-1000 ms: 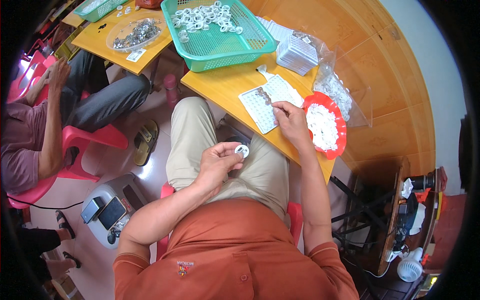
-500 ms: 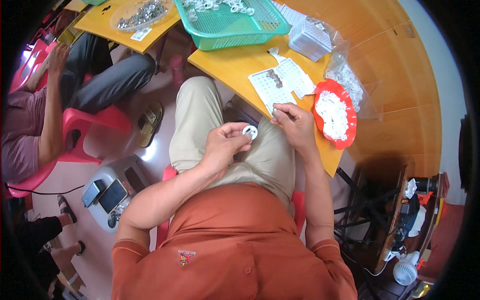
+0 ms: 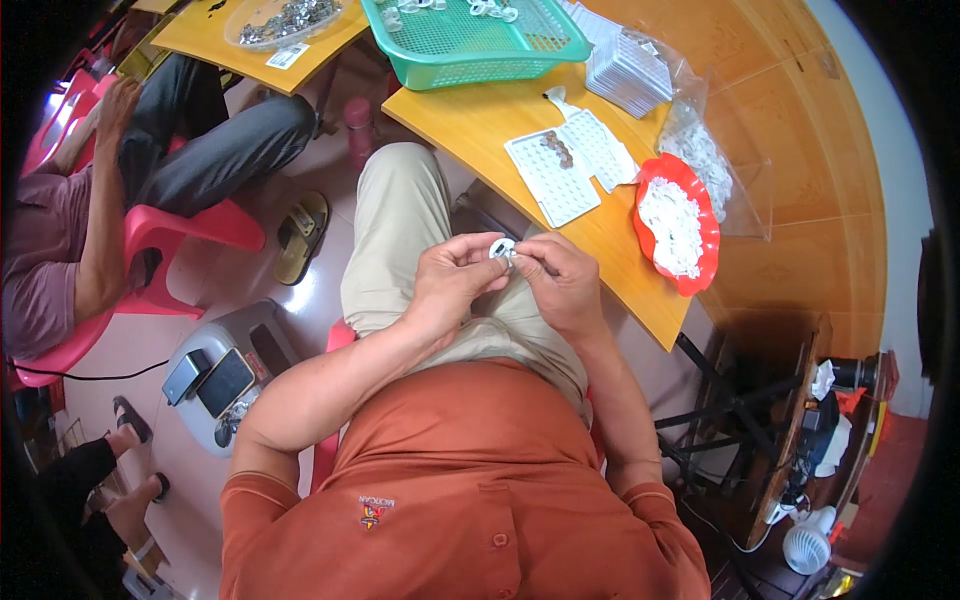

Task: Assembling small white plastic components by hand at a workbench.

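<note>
Above my lap, my left hand [image 3: 455,278] pinches a small round white plastic disc [image 3: 502,247] with dark slots in it. My right hand [image 3: 560,278] meets it there, thumb and fingertips pressed together at the disc's right edge. Whatever sits between those right fingertips is too small to make out. On the yellow table [image 3: 470,130] beyond my hands lies a white gridded tray [image 3: 553,190] holding a few small brown pieces [image 3: 558,150]. A second white gridded sheet [image 3: 600,150] adjoins it. A red scalloped dish [image 3: 708,255] of small white parts [image 3: 672,225] stands to the right.
A green mesh basket [image 3: 470,72] with white rings stands at the far side, beside stacked white trays [image 3: 628,75] and a clear bag [image 3: 705,165] of white parts. A bowl of metal pieces [image 3: 285,22] is far left. Another person [image 3: 60,230] sits at left; a grey stool [image 3: 225,380] holds a phone.
My right hand has moved left and toward me, from the gridded tray's near corner to the white disc. My left hand still holds the disc in nearly the same place.
</note>
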The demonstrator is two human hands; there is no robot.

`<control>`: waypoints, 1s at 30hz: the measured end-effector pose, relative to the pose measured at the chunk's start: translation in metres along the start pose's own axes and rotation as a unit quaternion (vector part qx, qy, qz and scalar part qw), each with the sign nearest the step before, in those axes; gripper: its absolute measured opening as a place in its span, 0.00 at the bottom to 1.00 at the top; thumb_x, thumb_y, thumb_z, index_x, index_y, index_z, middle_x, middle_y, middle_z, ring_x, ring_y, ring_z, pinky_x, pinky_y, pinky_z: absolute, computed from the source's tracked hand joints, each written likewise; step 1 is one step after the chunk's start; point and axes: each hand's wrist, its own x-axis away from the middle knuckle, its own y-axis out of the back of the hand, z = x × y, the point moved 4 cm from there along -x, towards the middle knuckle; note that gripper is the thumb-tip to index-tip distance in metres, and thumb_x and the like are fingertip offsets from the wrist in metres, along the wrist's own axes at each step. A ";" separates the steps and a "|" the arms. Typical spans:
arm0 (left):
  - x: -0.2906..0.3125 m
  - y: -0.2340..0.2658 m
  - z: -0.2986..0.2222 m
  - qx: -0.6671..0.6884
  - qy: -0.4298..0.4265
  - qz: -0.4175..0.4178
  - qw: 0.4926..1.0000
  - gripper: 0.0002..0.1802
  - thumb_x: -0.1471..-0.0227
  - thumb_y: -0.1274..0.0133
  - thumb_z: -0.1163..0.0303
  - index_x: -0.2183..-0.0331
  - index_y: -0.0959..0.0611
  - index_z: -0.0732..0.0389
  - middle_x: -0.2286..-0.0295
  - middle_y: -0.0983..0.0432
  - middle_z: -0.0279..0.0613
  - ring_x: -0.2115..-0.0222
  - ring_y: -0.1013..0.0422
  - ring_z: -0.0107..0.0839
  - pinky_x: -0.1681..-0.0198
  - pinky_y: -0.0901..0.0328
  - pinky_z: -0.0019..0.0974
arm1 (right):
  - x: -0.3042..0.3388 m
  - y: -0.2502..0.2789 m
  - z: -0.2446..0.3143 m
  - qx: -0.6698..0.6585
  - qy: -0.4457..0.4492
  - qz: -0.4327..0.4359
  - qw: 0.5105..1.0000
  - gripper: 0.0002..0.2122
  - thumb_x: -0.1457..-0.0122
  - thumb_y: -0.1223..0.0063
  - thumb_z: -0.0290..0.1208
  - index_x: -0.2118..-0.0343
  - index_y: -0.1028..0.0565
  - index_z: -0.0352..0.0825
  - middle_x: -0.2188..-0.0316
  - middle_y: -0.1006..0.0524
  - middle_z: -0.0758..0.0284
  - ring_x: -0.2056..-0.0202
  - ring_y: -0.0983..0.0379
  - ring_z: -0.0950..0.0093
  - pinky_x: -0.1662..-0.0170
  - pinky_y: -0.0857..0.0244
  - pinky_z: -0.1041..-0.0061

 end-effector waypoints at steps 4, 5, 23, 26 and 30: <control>-0.002 0.002 0.001 0.004 -0.009 0.002 1.000 0.14 0.49 0.44 0.79 0.58 0.21 0.65 0.71 0.23 0.34 0.72 0.27 0.20 0.67 0.30 0.21 | 0.000 -0.001 0.003 0.068 0.055 0.000 0.996 0.04 0.48 0.44 0.19 0.69 0.24 0.28 0.72 0.24 0.58 0.71 0.25 0.63 0.67 0.31 0.71; -0.001 0.002 0.001 0.004 -0.009 0.001 1.000 0.14 0.49 0.44 0.79 0.58 0.21 0.65 0.71 0.23 0.34 0.72 0.27 0.20 0.67 0.30 0.21 | 0.000 -0.001 0.003 0.068 0.054 0.000 0.996 0.04 0.48 0.44 0.19 0.69 0.24 0.28 0.72 0.24 0.58 0.71 0.25 0.63 0.67 0.31 0.71; 0.000 0.004 0.007 -0.045 -0.004 -0.005 0.999 0.13 0.49 0.46 0.81 0.58 0.21 0.66 0.68 0.23 0.36 0.69 0.26 0.23 0.64 0.29 0.25 | -0.006 0.000 0.009 0.118 0.095 0.078 0.985 0.02 0.50 0.45 0.22 0.72 0.25 0.32 0.73 0.25 0.61 0.70 0.27 0.61 0.68 0.32 0.66; 0.001 0.003 0.006 -0.055 -0.003 -0.001 0.998 0.13 0.48 0.47 0.81 0.58 0.21 0.66 0.67 0.23 0.37 0.68 0.26 0.23 0.62 0.29 0.26 | -0.005 -0.002 0.012 0.163 0.113 0.080 0.977 0.05 0.53 0.41 0.20 0.72 0.24 0.32 0.72 0.24 0.61 0.71 0.25 0.63 0.68 0.31 0.70; 0.002 0.004 0.006 -0.054 -0.001 0.001 0.999 0.14 0.48 0.48 0.82 0.57 0.21 0.67 0.66 0.23 0.37 0.67 0.26 0.24 0.61 0.29 0.27 | -0.005 -0.004 0.013 0.182 0.139 0.081 0.970 0.06 0.55 0.41 0.20 0.72 0.24 0.33 0.72 0.23 0.62 0.70 0.25 0.63 0.67 0.31 0.69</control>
